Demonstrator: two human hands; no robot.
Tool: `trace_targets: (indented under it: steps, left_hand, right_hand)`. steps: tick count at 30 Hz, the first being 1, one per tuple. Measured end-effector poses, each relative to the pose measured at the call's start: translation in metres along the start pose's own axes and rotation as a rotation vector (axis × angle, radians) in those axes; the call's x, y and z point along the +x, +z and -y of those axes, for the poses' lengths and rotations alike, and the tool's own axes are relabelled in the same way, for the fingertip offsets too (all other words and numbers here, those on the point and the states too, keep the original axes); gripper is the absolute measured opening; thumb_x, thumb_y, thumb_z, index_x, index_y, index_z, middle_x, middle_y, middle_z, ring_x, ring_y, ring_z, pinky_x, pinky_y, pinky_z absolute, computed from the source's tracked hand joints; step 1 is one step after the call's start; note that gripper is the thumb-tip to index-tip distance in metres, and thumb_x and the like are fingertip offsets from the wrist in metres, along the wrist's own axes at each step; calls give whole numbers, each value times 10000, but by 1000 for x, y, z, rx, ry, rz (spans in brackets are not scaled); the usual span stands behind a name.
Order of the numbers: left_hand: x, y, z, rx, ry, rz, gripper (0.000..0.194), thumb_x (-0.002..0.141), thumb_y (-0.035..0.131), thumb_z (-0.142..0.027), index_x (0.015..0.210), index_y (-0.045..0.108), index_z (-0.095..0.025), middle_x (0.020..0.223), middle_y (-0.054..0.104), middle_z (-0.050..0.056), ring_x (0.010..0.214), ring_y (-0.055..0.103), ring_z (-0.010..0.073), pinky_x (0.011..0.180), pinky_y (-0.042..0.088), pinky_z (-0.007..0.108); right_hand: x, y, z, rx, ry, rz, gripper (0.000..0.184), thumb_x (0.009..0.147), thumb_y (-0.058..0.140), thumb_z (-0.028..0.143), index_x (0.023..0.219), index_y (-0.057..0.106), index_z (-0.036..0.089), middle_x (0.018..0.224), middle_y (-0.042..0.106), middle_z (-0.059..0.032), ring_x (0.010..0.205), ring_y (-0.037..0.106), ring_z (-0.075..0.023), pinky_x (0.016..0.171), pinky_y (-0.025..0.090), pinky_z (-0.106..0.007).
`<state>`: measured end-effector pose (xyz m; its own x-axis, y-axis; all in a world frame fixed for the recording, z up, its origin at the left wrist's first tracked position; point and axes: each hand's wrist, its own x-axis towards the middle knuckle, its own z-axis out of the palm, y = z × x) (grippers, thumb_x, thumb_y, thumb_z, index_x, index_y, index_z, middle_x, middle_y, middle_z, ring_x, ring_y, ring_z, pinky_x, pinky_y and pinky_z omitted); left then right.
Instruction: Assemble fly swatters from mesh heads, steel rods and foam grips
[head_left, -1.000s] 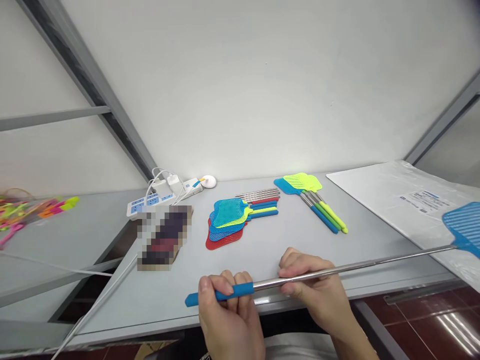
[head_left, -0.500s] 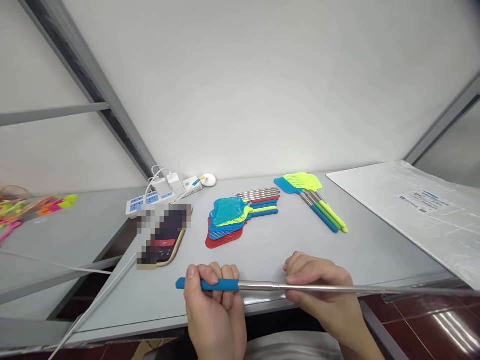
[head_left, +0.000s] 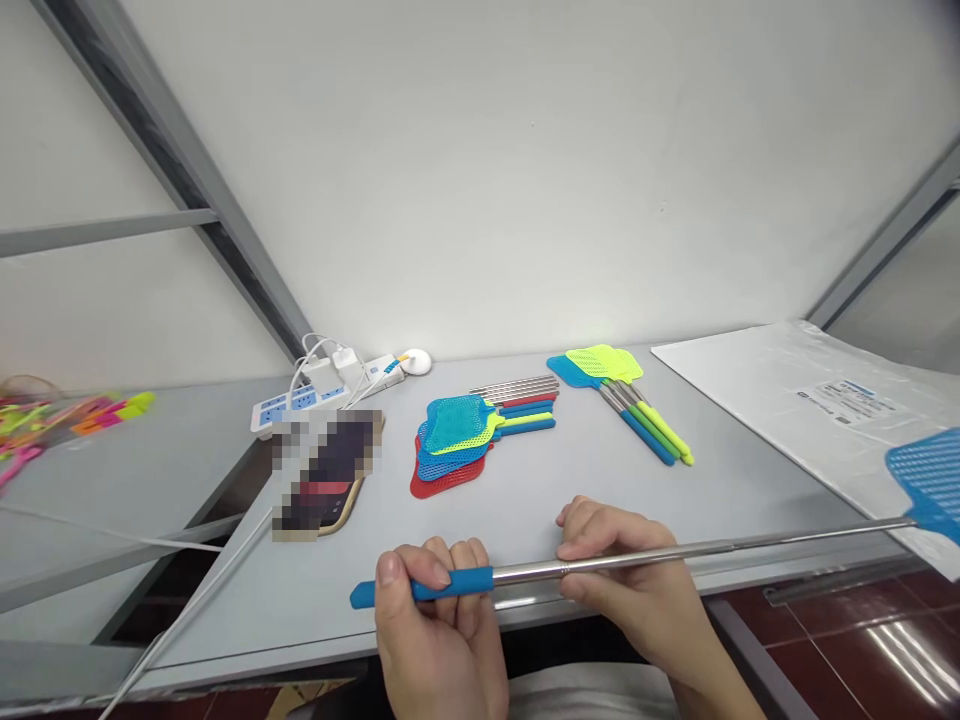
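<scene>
Extended blue swatter (head_left: pixel 697 550) spans the near edge; its head (head_left: pixel 930 480), out of view half a second ago, is back at right, so it's mid-handling. White package (head_left: pixel 840 445) right, behind head; possible obstruction, contact unclear. Left hand (head_left: pixel 442 630) wrapped round grip (head_left: pixel 474 581); right hand (head_left: pixel 637 590) pinching rod (head_left: pixel 525 572). Farther: bigger swatter pile (head_left: pixel 457 425) left, smaller pile (head_left: pixel 645 418) right. Phone (head_left: pixel 337 460) left.
</scene>
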<state>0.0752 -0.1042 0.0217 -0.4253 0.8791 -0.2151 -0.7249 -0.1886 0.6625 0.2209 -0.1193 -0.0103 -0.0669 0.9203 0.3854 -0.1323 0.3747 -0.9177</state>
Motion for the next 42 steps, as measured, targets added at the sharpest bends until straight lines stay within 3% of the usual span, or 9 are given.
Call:
trace_targets:
  steps: [3, 8, 12, 17, 23, 26, 34, 38, 42]
  left_hand:
    - [12, -1, -7, 25, 14, 11, 408, 917, 545, -399, 594, 404, -193, 449, 267, -76, 404, 184, 76, 466, 357, 219]
    - [35, -5, -22, 38, 69, -7, 345, 918, 543, -361, 637, 430, -198, 482, 301, -83, 423, 179, 81, 563, 430, 223]
    - [43, -6, -27, 10, 84, -5, 334, 912, 551, -356, 647, 423, -198, 496, 296, -84, 434, 167, 85, 569, 417, 201]
    - [37, -4, -18, -6, 72, -39, 367, 915, 549, -376, 637, 389, -198, 499, 283, -83, 435, 173, 84, 553, 409, 209]
    - [9, -2, 10, -12, -101, -40, 406, 902, 580, -437, 631, 395, -198, 513, 278, -76, 430, 191, 78, 465, 344, 207]
    - [3, -3, 15, -8, -113, -20, 425, 904, 576, -470, 625, 403, -198, 511, 257, -76, 428, 175, 78, 446, 334, 207]
    - [18, -7, 4, 30, -80, 62, 366, 913, 584, -417, 651, 454, -198, 522, 290, -73, 438, 222, 73, 465, 364, 191]
    - [22, -8, -6, 23, -23, 25, 354, 915, 580, -425, 665, 466, -202, 523, 312, -82, 426, 211, 68, 557, 450, 207]
    - [27, -8, -16, -5, 15, -7, 345, 918, 569, -404, 659, 467, -200, 520, 328, -84, 424, 204, 68, 643, 493, 225]
  right_hand:
    - [-2, -13, -8, 42, -23, -49, 202, 783, 786, 230, 957, 721, 310, 773, 616, 15, 758, 561, -161, 864, 454, -386]
    - [-4, -42, -12, 127, -133, -282, 71, 854, 716, 286, 925, 717, 282, 650, 589, 8, 748, 586, -183, 839, 476, -408]
    - [-2, -49, -8, 61, -82, -287, 85, 846, 714, 206, 890, 731, 277, 707, 629, -23, 802, 608, -208, 784, 490, -404]
    - [2, -41, -3, -12, -81, -231, 113, 814, 734, 155, 850, 754, 260, 724, 635, -28, 728, 584, -182, 656, 473, -339]
    - [7, -3, -7, 31, -69, -125, 174, 771, 775, 134, 862, 774, 282, 737, 678, -27, 720, 576, -177, 645, 469, -333]
    - [10, 9, -9, 41, -65, -135, 152, 749, 803, 173, 853, 782, 282, 714, 684, -29, 714, 574, -183, 632, 472, -331]
    - [4, 1, -9, 70, 23, -71, 209, 739, 824, 253, 936, 765, 284, 745, 658, -15, 711, 584, -173, 657, 465, -316]
    - [1, -13, -12, 173, -47, -188, 203, 795, 755, 401, 959, 741, 283, 671, 587, -14, 677, 549, -186, 666, 460, -355]
    - [4, -27, -6, 366, -58, -415, 437, 777, 642, 660, 938, 718, 261, 605, 523, -1, 603, 494, -175, 666, 478, -378]
